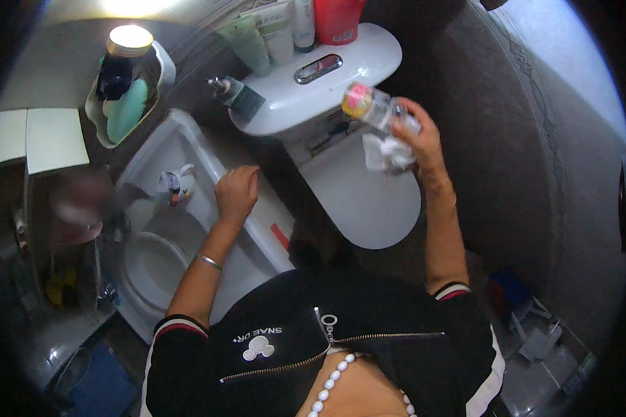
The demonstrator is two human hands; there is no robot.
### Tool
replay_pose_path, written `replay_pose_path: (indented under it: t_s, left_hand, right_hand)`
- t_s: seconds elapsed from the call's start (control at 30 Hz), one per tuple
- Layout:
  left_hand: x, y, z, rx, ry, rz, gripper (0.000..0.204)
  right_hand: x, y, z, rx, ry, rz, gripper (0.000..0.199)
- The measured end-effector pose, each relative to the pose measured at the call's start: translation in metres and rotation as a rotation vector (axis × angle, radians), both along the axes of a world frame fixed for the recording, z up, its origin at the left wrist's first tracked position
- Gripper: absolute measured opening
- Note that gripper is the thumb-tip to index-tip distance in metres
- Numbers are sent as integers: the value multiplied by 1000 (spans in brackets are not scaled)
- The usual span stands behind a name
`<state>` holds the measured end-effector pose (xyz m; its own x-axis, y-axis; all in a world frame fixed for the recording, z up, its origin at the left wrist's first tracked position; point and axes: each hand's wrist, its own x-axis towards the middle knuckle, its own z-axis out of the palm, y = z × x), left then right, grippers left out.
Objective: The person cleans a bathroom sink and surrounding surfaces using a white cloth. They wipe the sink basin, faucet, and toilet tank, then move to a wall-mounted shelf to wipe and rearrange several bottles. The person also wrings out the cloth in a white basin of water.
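My right hand (416, 142) is raised over the closed toilet lid (368, 201). It grips a small clear bottle (370, 105) with a pink cap, plus a crumpled white tissue (386, 154) under the fingers. My left hand (236, 191) rests with curled fingers on the right rim of the white washbasin (188, 142), holding nothing. A thin bangle (209, 261) sits on that wrist.
The toilet cistern (313, 83) carries a red container (337, 19) and several tubes. A spray bottle (235, 96) stands between cistern and basin. A wall caddy (122, 97) holds a dark jar and teal bottle. A mirror (69, 229) hangs at left; a clear bin (542, 347) sits lower right.
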<state>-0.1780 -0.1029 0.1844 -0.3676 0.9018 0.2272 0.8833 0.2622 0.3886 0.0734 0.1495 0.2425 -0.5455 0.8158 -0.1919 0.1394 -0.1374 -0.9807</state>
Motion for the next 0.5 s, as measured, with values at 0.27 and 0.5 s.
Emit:
replay_pose_path:
  t_s: [0.27,0.5]
  left_hand:
    - [-1,0,0,34,-37,13,14]
    - [-3,-2,-4,16,-50,35,20]
  right_hand:
    - [-132,20,35,752,-393,356,54]
    - [-197,0,48,894,-628,487,41]
